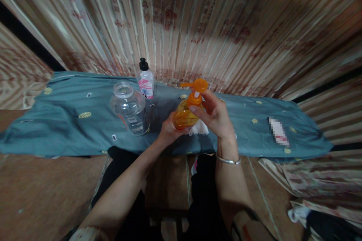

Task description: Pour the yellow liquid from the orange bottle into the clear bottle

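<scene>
An orange see-through pump bottle (185,116) is held up over the table, tilted a little, its orange pump head (200,86) at the top. My left hand (169,130) wraps round the bottle's lower body from the left. At the neck, my right hand (215,115) has its thumb and fingers closed on the pump collar (194,99). Behind and below the bottle lies a white cloth (199,127), partly hidden by the bottle and my right hand.
A large clear jar (130,109) without a lid stands on the blue-green tablecloth (85,131), left of my hands. Behind it is a clear bottle (146,83) with a black cap and pink label. A blurred-out flat item (278,131) lies far right. Pleated curtains (181,22) hang behind.
</scene>
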`<state>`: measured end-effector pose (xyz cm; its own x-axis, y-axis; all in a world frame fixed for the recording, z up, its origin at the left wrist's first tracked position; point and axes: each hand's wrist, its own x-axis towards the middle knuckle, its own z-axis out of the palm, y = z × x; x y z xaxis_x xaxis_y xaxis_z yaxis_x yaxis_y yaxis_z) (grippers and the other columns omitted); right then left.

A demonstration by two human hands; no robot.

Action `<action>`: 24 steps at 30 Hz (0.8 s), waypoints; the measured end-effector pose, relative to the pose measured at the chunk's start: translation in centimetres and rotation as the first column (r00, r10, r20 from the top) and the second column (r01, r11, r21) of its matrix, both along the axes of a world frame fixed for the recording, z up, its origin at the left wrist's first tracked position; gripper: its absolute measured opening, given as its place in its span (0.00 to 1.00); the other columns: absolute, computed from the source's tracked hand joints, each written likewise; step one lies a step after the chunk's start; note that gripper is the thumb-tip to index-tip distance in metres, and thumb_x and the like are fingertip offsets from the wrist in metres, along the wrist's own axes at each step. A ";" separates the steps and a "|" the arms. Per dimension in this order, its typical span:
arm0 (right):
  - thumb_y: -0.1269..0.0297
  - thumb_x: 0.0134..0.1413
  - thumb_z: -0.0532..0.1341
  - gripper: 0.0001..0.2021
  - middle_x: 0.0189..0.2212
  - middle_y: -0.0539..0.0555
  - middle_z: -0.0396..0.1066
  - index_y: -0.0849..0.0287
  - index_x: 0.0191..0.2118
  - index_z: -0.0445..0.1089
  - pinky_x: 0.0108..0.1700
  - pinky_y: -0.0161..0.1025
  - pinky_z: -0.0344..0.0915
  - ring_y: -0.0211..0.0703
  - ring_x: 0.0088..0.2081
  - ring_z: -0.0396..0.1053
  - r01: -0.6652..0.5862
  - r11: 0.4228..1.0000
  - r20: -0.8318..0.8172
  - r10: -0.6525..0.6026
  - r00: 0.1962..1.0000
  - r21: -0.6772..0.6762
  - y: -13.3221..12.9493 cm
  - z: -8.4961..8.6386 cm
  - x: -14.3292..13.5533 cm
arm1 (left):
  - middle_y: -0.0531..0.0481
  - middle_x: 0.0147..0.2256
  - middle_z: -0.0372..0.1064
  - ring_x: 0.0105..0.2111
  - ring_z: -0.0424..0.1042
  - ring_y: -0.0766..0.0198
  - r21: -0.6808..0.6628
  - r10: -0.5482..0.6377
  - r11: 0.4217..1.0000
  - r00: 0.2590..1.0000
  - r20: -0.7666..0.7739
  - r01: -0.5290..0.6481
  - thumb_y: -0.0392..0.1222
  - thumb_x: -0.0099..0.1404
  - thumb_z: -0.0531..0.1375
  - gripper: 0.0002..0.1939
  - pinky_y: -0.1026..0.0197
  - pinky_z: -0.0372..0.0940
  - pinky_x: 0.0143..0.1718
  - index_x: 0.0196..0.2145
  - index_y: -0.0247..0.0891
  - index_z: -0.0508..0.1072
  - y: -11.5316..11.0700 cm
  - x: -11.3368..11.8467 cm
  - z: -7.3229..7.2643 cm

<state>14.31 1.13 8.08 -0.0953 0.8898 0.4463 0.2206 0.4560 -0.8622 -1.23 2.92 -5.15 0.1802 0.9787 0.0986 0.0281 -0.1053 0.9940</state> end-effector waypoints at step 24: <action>0.43 0.54 0.73 0.22 0.47 0.51 0.77 0.49 0.48 0.73 0.59 0.49 0.73 0.49 0.50 0.76 0.038 0.999 0.035 -0.037 0.999 -0.010 0.0 0.1 0.1 | 0.43 0.47 0.82 0.47 0.82 0.45 0.007 -0.022 1.000 1.000 -0.020 0.022 0.51 0.46 0.78 0.35 0.42 0.75 0.53 0.50 0.42 0.73 0.0 0.0 -0.1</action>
<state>14.41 1.16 8.17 -0.0773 0.8978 0.4336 0.2677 0.4377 -0.8584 -1.24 2.87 -5.20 0.2036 0.9737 0.1020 0.0457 -0.1135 0.9925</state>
